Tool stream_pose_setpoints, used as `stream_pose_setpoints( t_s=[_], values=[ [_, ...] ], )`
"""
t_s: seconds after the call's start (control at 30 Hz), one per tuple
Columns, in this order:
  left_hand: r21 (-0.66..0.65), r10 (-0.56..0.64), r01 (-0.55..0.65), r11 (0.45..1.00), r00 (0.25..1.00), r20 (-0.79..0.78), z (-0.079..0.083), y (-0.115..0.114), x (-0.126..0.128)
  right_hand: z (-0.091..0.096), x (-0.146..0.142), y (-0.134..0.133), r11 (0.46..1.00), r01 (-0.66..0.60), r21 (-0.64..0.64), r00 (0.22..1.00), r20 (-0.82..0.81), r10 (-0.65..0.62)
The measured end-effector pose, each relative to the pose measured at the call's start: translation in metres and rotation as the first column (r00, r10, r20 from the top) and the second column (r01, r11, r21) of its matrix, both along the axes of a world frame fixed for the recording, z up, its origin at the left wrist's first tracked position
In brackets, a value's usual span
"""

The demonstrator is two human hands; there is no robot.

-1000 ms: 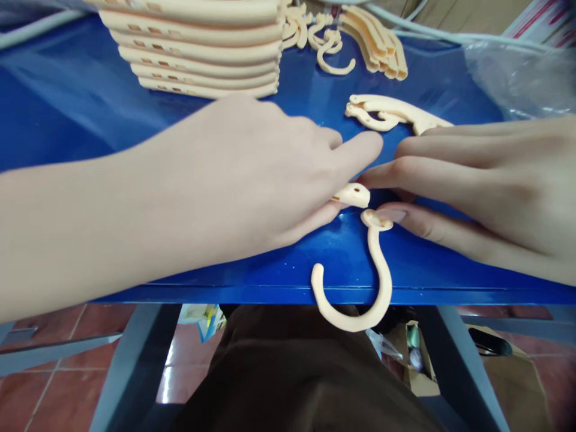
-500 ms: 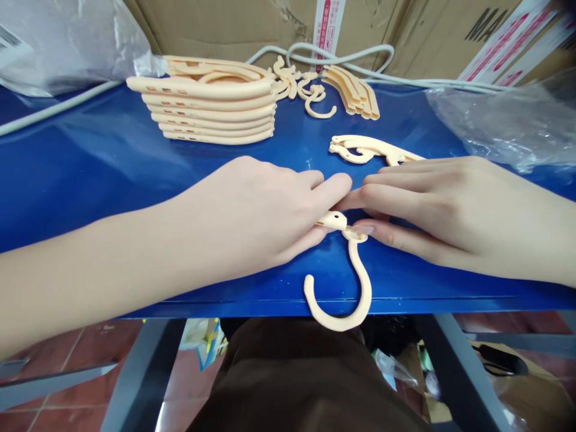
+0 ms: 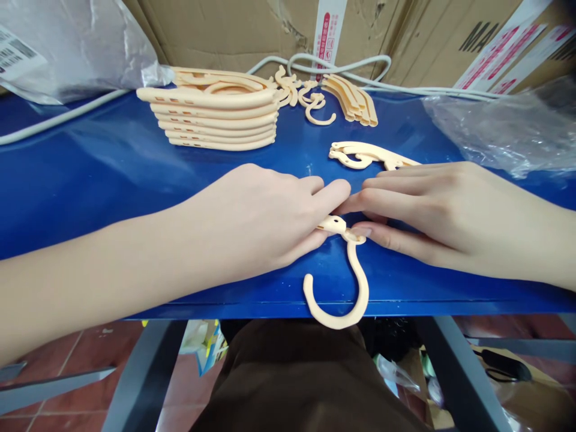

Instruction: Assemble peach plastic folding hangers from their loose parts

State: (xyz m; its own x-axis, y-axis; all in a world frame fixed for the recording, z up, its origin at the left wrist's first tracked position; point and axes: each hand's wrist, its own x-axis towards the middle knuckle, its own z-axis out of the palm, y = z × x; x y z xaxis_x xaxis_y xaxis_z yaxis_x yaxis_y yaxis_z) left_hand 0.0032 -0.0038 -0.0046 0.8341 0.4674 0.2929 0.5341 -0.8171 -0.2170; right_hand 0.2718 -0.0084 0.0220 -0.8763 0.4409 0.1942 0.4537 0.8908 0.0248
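Near the front edge of the blue table, my left hand (image 3: 265,222) is closed around a cream plastic hanger arm (image 3: 333,224), most of it hidden under the palm. A cream hanger hook (image 3: 362,288) meets the arm's end, its curve pointing toward me and over the table edge. My right hand (image 3: 418,216) pinches the hook's ring end, thumb on top. The fingertips of both hands come close together above the joint. Beyond the right hand lies a folded cream hanger (image 3: 369,153), partly covered by the fingers.
A stack of cream hangers (image 3: 216,120) stands back left. Behind it are loose hooks (image 3: 317,108) and several hanger arms (image 3: 353,99). A white cable (image 3: 342,60) runs before cardboard boxes (image 3: 234,30). A grey bag (image 3: 76,48) and a clear plastic bag (image 3: 504,126) flank them.
The view has shifted slightly, so the things at the back sit a little lower. Both hands keep the same hold on the hanger arm and hook.
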Motion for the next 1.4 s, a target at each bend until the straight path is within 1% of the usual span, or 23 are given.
stream_pose_setpoints(
  t_s=[0.07, 0.17, 0.27, 0.3, 0.4, 0.57, 0.73, 1.0, 1.1, 1.23, 1.4],
  values=[
    [0.013, -0.001, 0.001, 1.000, 1.000, 0.000, -0.003, 0.001, -0.001, 0.000, 0.001, 0.001, 1.000, -0.004, 0.004, 1.000, 0.002, 0.004],
    [0.016, 0.007, -0.007, 1.000, 1.000, -0.006, 0.000, 0.001, -0.001, 0.000, 0.001, 0.001, 0.999, -0.023, 0.039, 1.000, -0.001, 0.023],
    [-0.047, 0.021, -0.023, 0.999, 0.998, -0.053, 0.008, -0.001, 0.003, 0.000, 0.001, 0.001, 0.999, -0.030, 0.043, 1.000, 0.008, 0.030],
    [-0.096, 0.037, -0.047, 0.994, 0.993, -0.110, 0.012, -0.001, 0.004, 0.000, 0.001, 0.000, 0.999, -0.026, 0.041, 1.000, 0.014, 0.026],
    [-0.142, 0.084, -0.112, 0.983, 0.978, -0.190, 0.018, -0.002, 0.009, -0.001, 0.001, -0.001, 0.999, -0.007, 0.038, 1.000, 0.018, 0.006],
    [-0.125, 0.086, -0.110, 0.986, 0.979, -0.184, 0.020, -0.003, 0.010, 0.001, 0.001, -0.001, 1.000, -0.007, 0.007, 1.000, 0.022, 0.007],
    [-0.139, 0.085, -0.112, 0.984, 0.978, -0.192, 0.021, -0.004, 0.010, 0.001, 0.000, 0.000, 0.999, -0.018, 0.037, 1.000, 0.026, 0.017],
    [-0.169, 0.120, -0.167, 0.971, 0.959, -0.257, 0.028, -0.005, 0.014, 0.002, 0.001, -0.001, 0.999, -0.026, 0.041, 0.999, 0.020, 0.025],
    [-0.164, 0.121, -0.164, 0.973, 0.961, -0.249, 0.026, -0.004, 0.012, 0.002, 0.000, 0.000, 0.999, -0.024, 0.036, 1.000, 0.016, 0.023],
    [-0.156, 0.095, -0.126, 0.980, 0.977, -0.190, 0.022, -0.003, 0.009, 0.002, 0.002, 0.000, 0.999, -0.026, 0.042, 0.999, 0.044, 0.024],
    [-0.138, 0.051, -0.071, 0.988, 0.988, -0.143, 0.019, -0.001, 0.003, 0.000, 0.002, -0.002, 0.995, -0.001, 0.098, 0.998, 0.061, -0.005]
  ],
)
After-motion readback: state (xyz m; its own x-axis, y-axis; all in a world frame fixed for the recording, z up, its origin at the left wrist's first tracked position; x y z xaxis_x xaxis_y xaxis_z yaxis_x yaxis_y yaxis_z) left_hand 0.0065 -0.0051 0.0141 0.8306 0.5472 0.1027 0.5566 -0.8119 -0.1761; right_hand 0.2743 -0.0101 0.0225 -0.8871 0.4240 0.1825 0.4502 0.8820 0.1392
